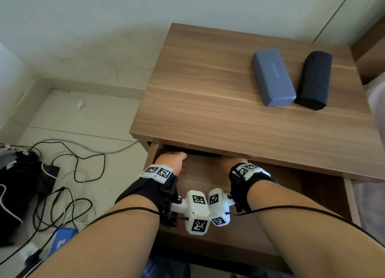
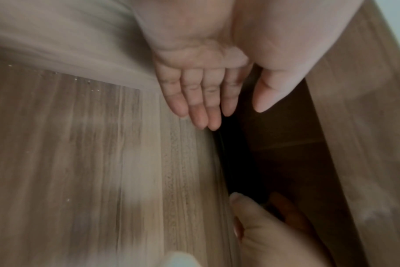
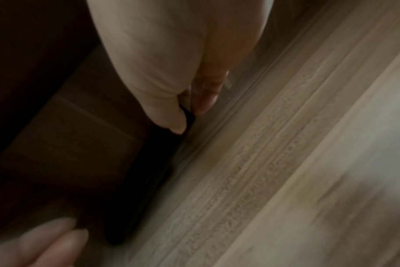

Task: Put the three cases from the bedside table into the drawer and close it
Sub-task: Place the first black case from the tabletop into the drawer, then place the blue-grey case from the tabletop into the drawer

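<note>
The bedside table (image 1: 239, 103) is brown wood with stripes in the grain. Its drawer (image 1: 250, 225) is pulled out, and both hands reach into the back of it, under the table top.

A long black case (image 1: 193, 152) lies flat at the back of the drawer, mostly hidden in the dark. From the right wrist it looks like a thin dark bar (image 3: 149, 180) next to the wood edge.

The left hand (image 1: 174, 160) is at the left end of that case. Its fingers (image 2: 194, 101) are straight and close together, with the thumb a little apart. They hold nothing.

The right hand (image 1: 232, 163) is at the other end. Its thumb and fingers (image 3: 208, 94) pinch the end of the black case.

Two more cases lie on the table top, near the back right. One is a blue-gray case (image 1: 273, 78) with tiny letters on its lid. Just beside it is a black case (image 1: 314, 80) with flat angled sides. They lie side by side and almost touch.
</note>
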Demonstrator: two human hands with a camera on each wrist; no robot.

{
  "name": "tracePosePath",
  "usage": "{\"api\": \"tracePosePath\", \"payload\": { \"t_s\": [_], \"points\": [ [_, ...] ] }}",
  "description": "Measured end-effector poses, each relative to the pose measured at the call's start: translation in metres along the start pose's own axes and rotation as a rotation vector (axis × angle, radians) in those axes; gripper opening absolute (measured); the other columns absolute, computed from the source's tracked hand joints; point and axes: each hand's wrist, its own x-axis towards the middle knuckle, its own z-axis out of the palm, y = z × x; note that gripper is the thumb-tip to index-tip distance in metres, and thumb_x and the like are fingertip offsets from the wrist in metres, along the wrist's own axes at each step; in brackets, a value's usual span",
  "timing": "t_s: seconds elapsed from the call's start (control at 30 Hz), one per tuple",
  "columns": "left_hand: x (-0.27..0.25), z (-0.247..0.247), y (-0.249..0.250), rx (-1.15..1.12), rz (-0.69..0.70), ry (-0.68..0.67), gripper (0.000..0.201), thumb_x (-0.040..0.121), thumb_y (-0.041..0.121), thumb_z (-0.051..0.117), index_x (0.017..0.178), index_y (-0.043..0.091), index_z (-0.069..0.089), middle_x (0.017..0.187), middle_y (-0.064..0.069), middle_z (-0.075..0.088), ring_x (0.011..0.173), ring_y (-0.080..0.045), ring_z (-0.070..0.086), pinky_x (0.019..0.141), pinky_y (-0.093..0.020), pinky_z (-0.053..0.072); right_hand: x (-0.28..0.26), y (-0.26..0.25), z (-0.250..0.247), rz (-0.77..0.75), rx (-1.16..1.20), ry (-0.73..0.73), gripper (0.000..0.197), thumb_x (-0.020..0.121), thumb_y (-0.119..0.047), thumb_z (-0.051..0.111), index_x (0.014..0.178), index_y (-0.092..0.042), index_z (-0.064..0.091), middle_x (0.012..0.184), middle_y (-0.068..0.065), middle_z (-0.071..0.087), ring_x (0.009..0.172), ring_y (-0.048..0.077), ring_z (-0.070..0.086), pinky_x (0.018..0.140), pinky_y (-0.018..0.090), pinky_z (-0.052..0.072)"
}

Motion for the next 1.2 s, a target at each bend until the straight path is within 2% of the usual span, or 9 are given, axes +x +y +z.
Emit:
{"api": "tracePosePath", "payload": {
  "t_s": [0.1, 0.3, 0.47, 0.53, 0.7, 0.83, 0.9, 1.0, 1.2],
  "points": [
    [0.0, -0.002, -0.001, -0.003, -0.001, 0.011, 0.021, 0.089, 0.022, 0.051, 0.069, 0.017, 0.05, 0.073, -0.001, 0.057, 0.066, -0.015, 0.054, 0.078, -0.033, 0.038, 0.0, -0.003, -0.002, -0.034, 0.048, 0.053, 0.048, 0.09, -0.027, 0.057, 0.137, -0.02, 0.047, 0.141, 0.003, 0.05, 0.128, 0.026, 0.049, 0.094, 0.028, 0.043],
    [-0.015, -0.003, 0.0, -0.006, 0.032, 0.008, 0.021, 0.091, 0.021, 0.049, 0.07, 0.02, 0.048, 0.073, 0.0, 0.056, 0.064, -0.014, 0.052, 0.062, -0.027, 0.037, -0.019, 0.002, -0.004, -0.045, 0.051, 0.164, 0.038, 0.098, -0.023, 0.03, 0.124, -0.01, 0.056, 0.126, 0.01, 0.062, 0.115, 0.026, 0.058, 0.075, 0.025, 0.033],
    [-0.037, -0.003, 0.005, 0.025, 0.071, -0.002, 0.021, 0.092, 0.023, 0.047, 0.071, 0.021, 0.048, 0.075, 0.001, 0.057, 0.07, -0.014, 0.056, 0.081, -0.033, 0.04, -0.045, 0.007, -0.005, -0.098, 0.27, 0.239, 0.038, 0.092, -0.023, 0.046, 0.127, -0.015, 0.057, 0.126, 0.01, 0.063, 0.115, 0.027, 0.058, 0.086, 0.026, 0.042],
    [-0.049, -0.003, 0.007, 0.035, 0.087, -0.008, 0.019, 0.091, 0.023, 0.047, 0.073, 0.019, 0.05, 0.075, 0.002, 0.058, 0.08, -0.02, 0.059, 0.083, -0.034, 0.041, -0.057, 0.008, -0.004, -0.151, 0.432, 0.23, 0.037, 0.088, -0.021, 0.054, 0.124, -0.015, 0.06, 0.117, 0.011, 0.067, 0.101, 0.024, 0.061, 0.08, 0.024, 0.043],
    [-0.075, -0.003, 0.008, 0.051, 0.155, 0.01, 0.009, 0.091, 0.023, 0.048, 0.087, 0.015, 0.051, 0.075, 0.002, 0.059, 0.073, -0.017, 0.057, 0.081, -0.034, 0.044, -0.083, 0.004, -0.006, -0.259, 0.55, 0.243, 0.028, 0.083, -0.023, 0.062, 0.109, -0.014, 0.067, 0.093, 0.003, 0.065, 0.084, 0.017, 0.059, 0.08, 0.033, 0.051],
    [-0.091, -0.003, 0.014, 0.042, 0.196, 0.023, 0.019, 0.091, 0.022, 0.047, 0.074, 0.016, 0.051, 0.072, 0.0, 0.057, 0.065, -0.014, 0.052, 0.079, -0.033, 0.043, -0.104, 0.003, -0.018, -0.309, 0.626, 0.301, 0.001, 0.081, -0.025, 0.063, 0.081, -0.026, 0.063, 0.085, 0.001, 0.064, 0.077, 0.017, 0.059, 0.077, 0.034, 0.052],
    [-0.099, -0.004, 0.017, 0.036, 0.225, 0.025, 0.012, 0.091, 0.023, 0.048, 0.085, 0.015, 0.054, 0.077, 0.0, 0.06, 0.07, -0.015, 0.055, 0.072, -0.03, 0.045, -0.113, 0.004, -0.027, -0.334, 0.695, 0.342, 0.011, 0.082, -0.022, 0.061, 0.071, -0.026, 0.059, 0.081, 0.002, 0.065, 0.069, 0.016, 0.059, 0.076, 0.034, 0.054],
    [-0.105, -0.004, 0.024, 0.002, 0.278, 0.016, 0.011, 0.091, 0.023, 0.047, 0.097, 0.016, 0.053, 0.077, 0.002, 0.06, 0.068, -0.014, 0.055, 0.058, -0.026, 0.04, -0.128, 0.004, -0.041, -0.369, 0.742, 0.491, 0.002, 0.085, -0.025, 0.059, 0.085, -0.023, 0.061, 0.079, -0.003, 0.063, 0.066, 0.014, 0.058, 0.069, 0.027, 0.049],
    [-0.106, -0.002, 0.041, -0.035, 0.373, 0.027, 0.011, 0.093, 0.024, 0.046, 0.1, 0.016, 0.051, 0.076, 0.002, 0.057, 0.066, -0.013, 0.053, 0.06, -0.026, 0.042, -0.132, 0.011, -0.076, -0.302, 0.729, 0.774, 0.035, 0.08, -0.033, 0.064, 0.111, -0.017, 0.06, 0.098, -0.003, 0.059, 0.084, 0.012, 0.053, 0.073, 0.023, 0.039]
  ]
}}
